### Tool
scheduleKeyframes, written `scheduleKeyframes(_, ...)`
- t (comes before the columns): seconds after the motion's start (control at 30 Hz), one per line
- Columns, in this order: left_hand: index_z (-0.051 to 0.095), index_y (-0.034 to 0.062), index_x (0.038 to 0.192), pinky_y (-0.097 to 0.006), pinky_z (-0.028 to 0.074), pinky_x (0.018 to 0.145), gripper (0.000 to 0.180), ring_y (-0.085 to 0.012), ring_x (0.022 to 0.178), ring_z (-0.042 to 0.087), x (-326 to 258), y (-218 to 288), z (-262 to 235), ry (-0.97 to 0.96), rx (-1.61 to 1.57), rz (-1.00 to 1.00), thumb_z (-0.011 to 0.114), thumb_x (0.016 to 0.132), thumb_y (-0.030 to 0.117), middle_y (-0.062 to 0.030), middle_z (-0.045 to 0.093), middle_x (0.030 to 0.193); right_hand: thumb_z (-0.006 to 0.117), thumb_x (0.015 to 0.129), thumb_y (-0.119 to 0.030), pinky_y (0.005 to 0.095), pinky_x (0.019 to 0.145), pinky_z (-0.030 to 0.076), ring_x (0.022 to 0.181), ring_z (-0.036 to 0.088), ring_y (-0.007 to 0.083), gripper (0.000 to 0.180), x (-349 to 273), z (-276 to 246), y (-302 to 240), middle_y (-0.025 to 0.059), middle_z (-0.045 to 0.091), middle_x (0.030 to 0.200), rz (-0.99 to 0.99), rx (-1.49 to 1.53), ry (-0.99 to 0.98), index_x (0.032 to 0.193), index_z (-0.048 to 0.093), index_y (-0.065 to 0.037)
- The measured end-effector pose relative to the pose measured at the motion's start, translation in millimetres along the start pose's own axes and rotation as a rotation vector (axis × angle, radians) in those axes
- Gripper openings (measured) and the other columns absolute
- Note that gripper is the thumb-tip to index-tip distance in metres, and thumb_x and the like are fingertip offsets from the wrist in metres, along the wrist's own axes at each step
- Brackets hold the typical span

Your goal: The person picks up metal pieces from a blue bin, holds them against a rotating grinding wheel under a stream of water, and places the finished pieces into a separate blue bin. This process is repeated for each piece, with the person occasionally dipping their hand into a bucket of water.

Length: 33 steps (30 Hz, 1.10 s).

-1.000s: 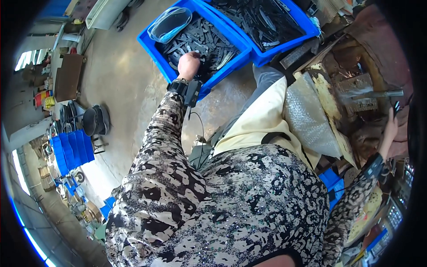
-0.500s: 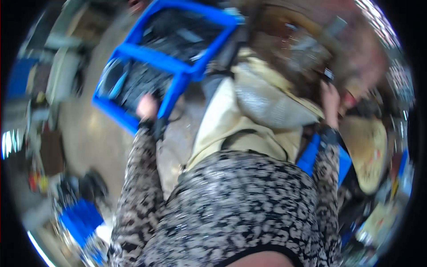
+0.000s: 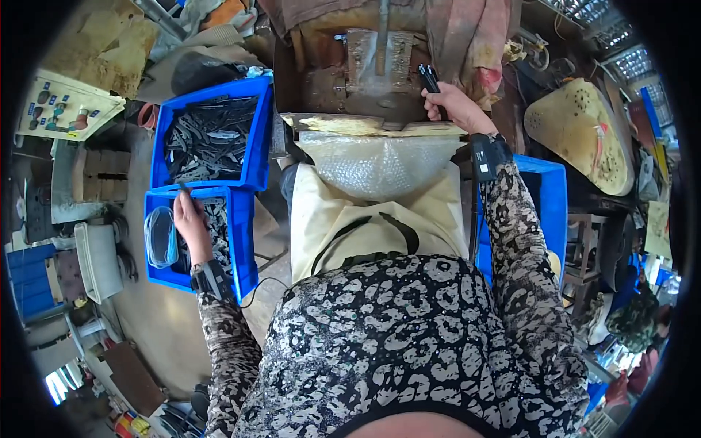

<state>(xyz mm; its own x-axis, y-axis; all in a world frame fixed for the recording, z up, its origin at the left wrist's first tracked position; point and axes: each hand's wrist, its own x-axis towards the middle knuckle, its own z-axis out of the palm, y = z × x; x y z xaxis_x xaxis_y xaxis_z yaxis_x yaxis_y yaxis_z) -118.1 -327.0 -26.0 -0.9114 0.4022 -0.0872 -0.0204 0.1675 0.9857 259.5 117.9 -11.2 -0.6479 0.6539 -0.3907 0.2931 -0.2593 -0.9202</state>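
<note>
My right hand [image 3: 460,108] is closed around several slim dark pieces [image 3: 429,79], which look like metal. It is at the right side of a wet brown basin [image 3: 318,87], above its front ledge. My left hand [image 3: 190,225] is over the nearer blue crate [image 3: 244,252], fingers pinched on a small dark piece [image 3: 183,187] whose shape I cannot make out. In that crate lie grey pieces and a coil of pale blue strapping [image 3: 161,237]. The farther blue crate [image 3: 261,146] is filled with long, curved dark pieces [image 3: 208,139].
Bubble wrap [image 3: 380,164] hangs from the ledge over my cream apron [image 3: 314,233]. An upright pole [image 3: 382,36] stands in the basin. Another blue crate [image 3: 544,219] is beside my right arm, below a worn stool seat [image 3: 584,135]. A control panel [image 3: 69,106] is at far left.
The view has turned right and steadied, so the crates sit further left and the basin is centred. My left hand has come to the crates' shared edge with a dark piece in its fingers.
</note>
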Motion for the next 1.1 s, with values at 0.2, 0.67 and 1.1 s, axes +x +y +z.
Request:
scheduleKeyframes(0.2,0.055,0.0016,0.112,-0.024,0.045,0.059,0.018,-0.0126,0.064,0.053,31.1,15.2,57.6,-0.292,-0.777,-0.491,0.050,0.097,0.011,-0.0073,0.060,0.086,0.054,0.095,-0.013,0.0259,0.054,0.044,0.059,0.052,0.0106,0.010,11.8,17.5,-7.2,0.0018,0.057,0.074,-0.028,-0.050,-0.022,0.100,0.055,-0.005)
scheduleKeyframes(0.67,0.034,0.0154,0.146,-0.025,0.049,0.057,0.057,-0.0111,0.061,0.055,21.6,93.9,218.1,-0.746,-0.186,-0.025,0.045,0.093,-0.002,-0.0077,0.063,0.098,0.060,0.088,-0.026,0.0488,0.069,0.047,0.079,0.061,0.0399,0.026,38.8,44.5,12.3,0.0214,0.063,0.080,-0.549,-0.943,0.475,0.087,0.054,-0.001)
scheduleKeyframes(1.1,0.065,0.0209,0.119,-0.031,0.050,0.066,0.050,-0.0207,0.075,0.061,36.8,52.4,277.0,-0.426,0.497,0.907,0.046,0.083,-0.006,-0.0070,0.063,0.088,0.053,0.087,-0.020,0.0510,0.078,0.048,0.089,0.062,0.0417,0.021,17.2,60.5,-3.2,0.0242,0.065,0.089,-0.297,-1.051,0.555,0.092,0.058,0.000)
